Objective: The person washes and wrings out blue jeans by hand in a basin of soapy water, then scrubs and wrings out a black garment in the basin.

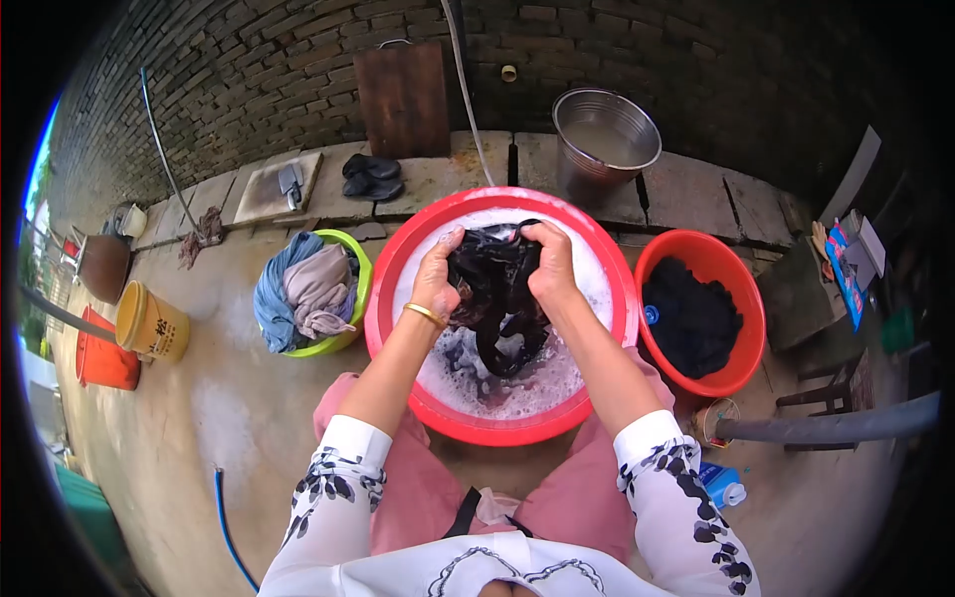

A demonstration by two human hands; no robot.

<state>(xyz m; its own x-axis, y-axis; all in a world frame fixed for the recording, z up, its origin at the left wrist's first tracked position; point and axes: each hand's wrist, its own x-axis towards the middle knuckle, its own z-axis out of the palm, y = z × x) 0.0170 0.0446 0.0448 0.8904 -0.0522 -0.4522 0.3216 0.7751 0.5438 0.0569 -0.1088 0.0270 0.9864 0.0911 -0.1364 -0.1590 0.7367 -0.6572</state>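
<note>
A wet black garment (494, 274) hangs between my hands over a large red basin (502, 434), its lower end trailing into white, foamy water (448, 368). My left hand (436, 277), below a gold bracelet on the wrist, is closed on the garment's left side. On the opposite side my right hand (550, 264) grips the upper right edge. The fabric is bunched, so its exact kind cannot be made out. Suds cover much of the water around it.
Left stands a green basin (366, 274) of blue and grey clothes; right, a red tub (753, 328) of dark clothes. Behind are a metal bucket (607, 129), black slippers (372, 177) and a wooden board (403, 99). A blue bottle (718, 484) lies near my right knee.
</note>
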